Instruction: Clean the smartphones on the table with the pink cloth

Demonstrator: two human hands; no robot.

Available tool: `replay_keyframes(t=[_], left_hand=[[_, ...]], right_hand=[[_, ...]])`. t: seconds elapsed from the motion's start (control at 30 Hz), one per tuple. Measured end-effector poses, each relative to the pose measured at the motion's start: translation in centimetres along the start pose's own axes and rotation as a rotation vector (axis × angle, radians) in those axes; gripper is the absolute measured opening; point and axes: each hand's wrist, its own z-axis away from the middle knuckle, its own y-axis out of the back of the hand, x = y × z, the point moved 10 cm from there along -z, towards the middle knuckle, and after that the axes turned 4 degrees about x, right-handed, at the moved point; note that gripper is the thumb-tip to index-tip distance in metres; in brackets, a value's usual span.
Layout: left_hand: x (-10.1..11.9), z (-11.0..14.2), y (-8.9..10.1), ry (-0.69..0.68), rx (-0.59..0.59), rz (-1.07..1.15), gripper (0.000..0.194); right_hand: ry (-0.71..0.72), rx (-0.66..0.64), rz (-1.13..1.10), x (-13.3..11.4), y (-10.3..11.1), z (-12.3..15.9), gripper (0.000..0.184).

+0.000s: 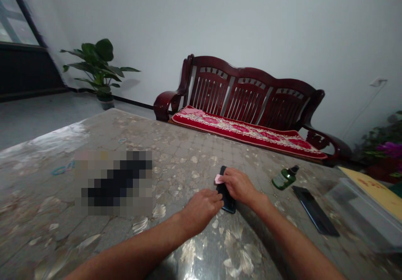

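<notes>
A dark smartphone (pixel 230 206) lies flat on the patterned table in front of me. My right hand (pixel 239 184) is closed on a small pink cloth-like piece (pixel 217 179) and presses it to the phone's upper part. My left hand (pixel 204 208) grips the phone's lower left side with its fingertips bent over the edge. Much of the screen is hidden under my fingers. To the right of my hands a green bottle (pixel 284 179) with a black cap lies tilted, near a second dark phone (pixel 315 211).
A clear plastic box (pixel 361 213) with a yellow item (pixel 373 188) on it stands at the table's right. A blurred dark object (pixel 116 183) and a blue loop (pixel 58 170) lie left. Beyond the table (pixel 176 163) stands a wooden bench (pixel 238 91).
</notes>
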Motion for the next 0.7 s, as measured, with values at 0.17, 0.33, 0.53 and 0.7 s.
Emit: replay_keyframes(t=[0.17, 0.33, 0.53, 0.7], left_hand=[[0.0, 0.0, 0.0, 0.011, -0.011, -0.002, 0.024], [0.2, 0.0, -0.2, -0.01, -0.028, -0.057, 0.022], [0.1, 0.1, -0.3, -0.026, -0.009, -0.078, 0.02], [0.3, 0.1, -0.4, -0.054, -0.012, -0.119, 0.014]], right_hand=[[-0.086, 0.016, 0.022, 0.6, 0.1, 0.0, 0.034], [0.02, -0.011, -0.063, -1.1, 0.3, 0.8, 0.032], [-0.219, 0.142, 0.037, 4.1, 1.7, 1.7, 0.032], [-0.311, 0.122, 0.112, 6.1, 1.3, 2.8, 0.033]])
